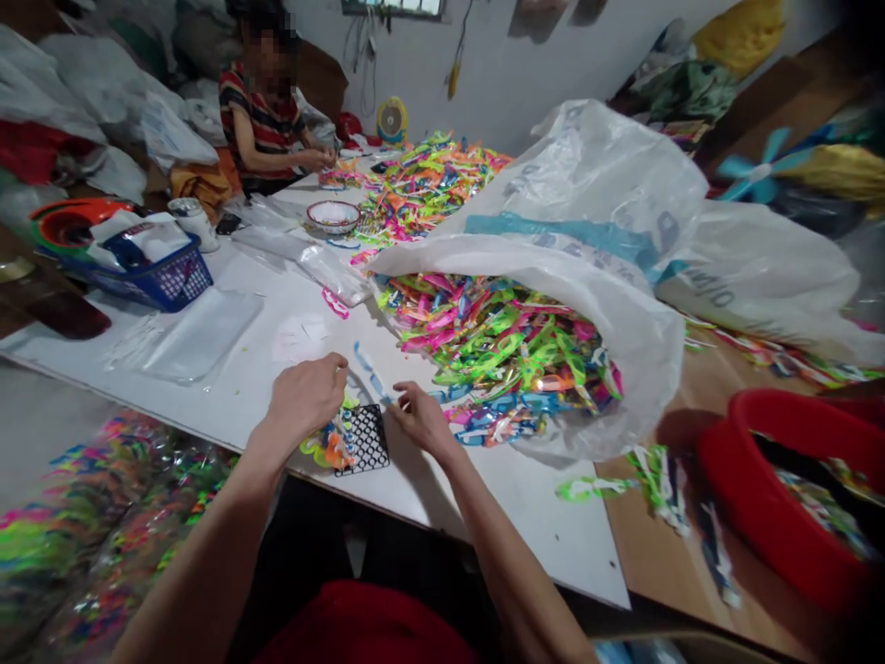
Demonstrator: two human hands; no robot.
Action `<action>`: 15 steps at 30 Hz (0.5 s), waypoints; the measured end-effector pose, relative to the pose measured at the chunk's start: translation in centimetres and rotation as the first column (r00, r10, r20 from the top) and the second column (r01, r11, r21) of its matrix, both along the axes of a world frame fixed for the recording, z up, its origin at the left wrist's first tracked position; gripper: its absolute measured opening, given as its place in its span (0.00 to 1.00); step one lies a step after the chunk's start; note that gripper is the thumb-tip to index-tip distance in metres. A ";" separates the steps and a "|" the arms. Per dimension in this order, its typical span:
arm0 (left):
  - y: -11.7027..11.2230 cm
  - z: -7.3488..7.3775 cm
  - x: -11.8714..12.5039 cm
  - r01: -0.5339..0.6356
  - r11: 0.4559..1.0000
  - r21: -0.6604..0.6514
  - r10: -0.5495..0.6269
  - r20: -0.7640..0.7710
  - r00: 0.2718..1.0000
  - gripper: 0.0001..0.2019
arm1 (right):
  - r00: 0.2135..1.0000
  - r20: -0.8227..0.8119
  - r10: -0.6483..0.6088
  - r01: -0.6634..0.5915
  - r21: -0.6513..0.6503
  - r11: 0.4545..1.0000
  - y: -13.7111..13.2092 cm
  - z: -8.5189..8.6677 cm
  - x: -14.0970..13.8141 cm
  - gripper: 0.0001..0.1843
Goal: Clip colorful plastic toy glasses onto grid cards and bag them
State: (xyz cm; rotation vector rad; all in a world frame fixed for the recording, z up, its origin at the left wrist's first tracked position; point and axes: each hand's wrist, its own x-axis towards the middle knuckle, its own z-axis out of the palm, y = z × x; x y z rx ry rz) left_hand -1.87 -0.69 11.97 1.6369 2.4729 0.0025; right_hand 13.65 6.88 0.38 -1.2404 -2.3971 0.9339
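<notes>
My right hand [423,422] pinches the lower end of a slim, translucent blue plastic piece [370,371], which tilts up and away to the left. My left hand [308,395] is closed, fingertips together above the table; what they hold, if anything, is too small to make out. Between and below both hands lies a black perforated rack [370,441] at the table's front edge. Bright plastic pieces [334,449] in orange, green and blue stand in its left part, partly under my left hand. A white sack [622,341] spills similar pieces [504,341] right of my right hand.
Clear plastic bags [200,341] and a blue basket [166,277] lie on the left of the white table [512,516]. Farther back are a bowl [334,218], another colourful heap [429,180] and a seated person [266,138]. A red tub [753,498] stands right.
</notes>
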 end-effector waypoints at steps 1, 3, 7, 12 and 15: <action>0.1 0.0 0.0 0.005 1.000 0.006 -0.005 -0.004 1.000 0.23 | 0.990 -0.142 0.008 -0.011 -0.022 1.000 -0.2 0.1 0.2 0.20; 0.2 -0.1 0.1 0.016 1.000 0.005 -0.016 -0.006 1.000 0.22 | 0.950 -0.311 0.015 -0.027 -0.034 0.999 -0.9 -0.3 0.2 0.18; 0.3 -0.1 0.1 0.022 1.000 -0.013 -0.021 0.005 1.000 0.22 | 0.964 -0.266 -0.016 -0.024 -0.146 0.989 -2.5 -3.2 -0.9 0.12; 0.2 -0.4 0.0 0.014 1.000 0.015 -0.014 0.008 1.000 0.21 | 0.992 -0.116 0.051 -0.056 -0.037 0.998 -2.9 -3.8 -2.1 0.14; 0.3 -0.2 0.1 -0.003 1.000 0.018 0.003 0.026 1.000 0.23 | 0.964 0.236 0.122 -0.139 0.057 0.989 -3.4 -2.2 -3.5 0.12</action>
